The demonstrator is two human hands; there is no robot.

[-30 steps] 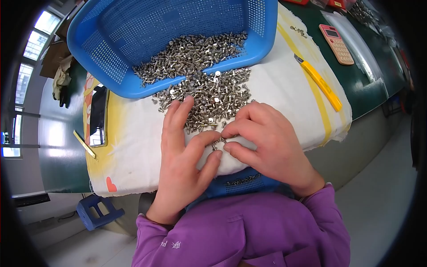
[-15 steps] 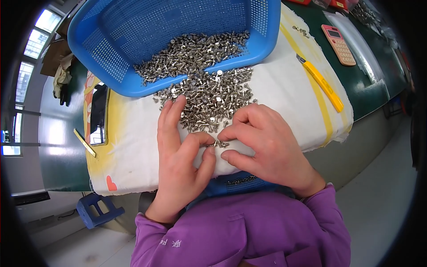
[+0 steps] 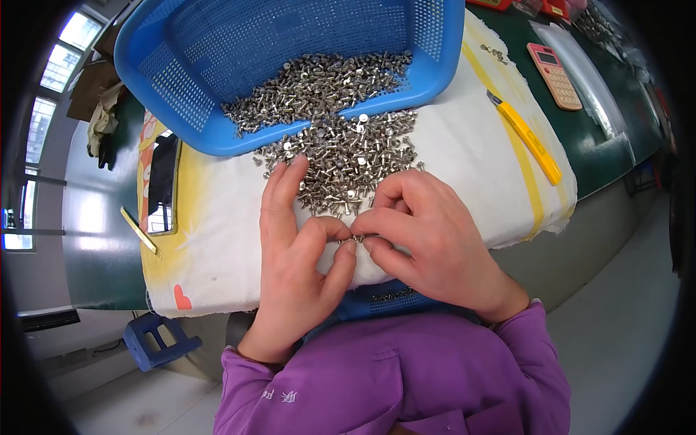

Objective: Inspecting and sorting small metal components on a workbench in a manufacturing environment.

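Note:
Small silvery flat-headed screws [image 3: 355, 161] lie heaped on the white cloth, spilling out from a blue plastic basket [image 3: 225, 148]. Just in front of the heap, my two hands meet at the fingertips around a few screws [image 3: 354, 238]. Thumb and index finger of my left hand [image 3: 296, 255] pinch them from one side, while its other fingers stretch toward the heap. My right hand [image 3: 437, 239] closes thumb and index finger on the same screws from the other side. Fingertips partly hide the screws, so how many are held is unclear.
A yellow utility knife [image 3: 533, 145] and a pink calculator [image 3: 555, 78] lie to the right. On the left are a dark phone [image 3: 164, 185] and a short yellow strip [image 3: 138, 230]. Below the cloth's near edge, another blue basket [image 3: 377, 304] holds more screws. A blue stool [image 3: 158, 341] stands lower left.
My right hand's thumb and index finger have come together onto the screws, closing the gap seen before. My left hand keeps its pinch, shifted slightly right in the picture.

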